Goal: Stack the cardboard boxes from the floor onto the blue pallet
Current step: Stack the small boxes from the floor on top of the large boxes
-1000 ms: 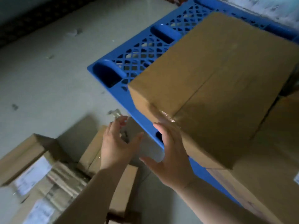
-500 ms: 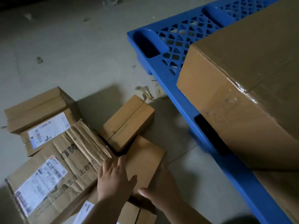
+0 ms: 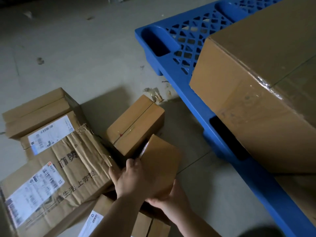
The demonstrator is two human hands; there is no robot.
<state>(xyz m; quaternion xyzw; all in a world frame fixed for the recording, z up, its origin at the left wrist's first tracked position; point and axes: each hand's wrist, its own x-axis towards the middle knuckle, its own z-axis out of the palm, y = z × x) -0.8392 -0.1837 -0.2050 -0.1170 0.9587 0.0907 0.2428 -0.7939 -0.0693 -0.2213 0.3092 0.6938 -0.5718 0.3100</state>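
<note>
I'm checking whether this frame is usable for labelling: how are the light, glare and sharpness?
Head view: dim, flat light; shine on the tape of the large box on the blue pallet; wide-angle bending of the pallet edge; left hand and right hand on the small box slightly soft.

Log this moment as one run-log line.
both hands gripping small box | big box on blue pallet

Bare forearms, left hand (image 3: 130, 178), right hand (image 3: 172, 200), no sleeves
</note>
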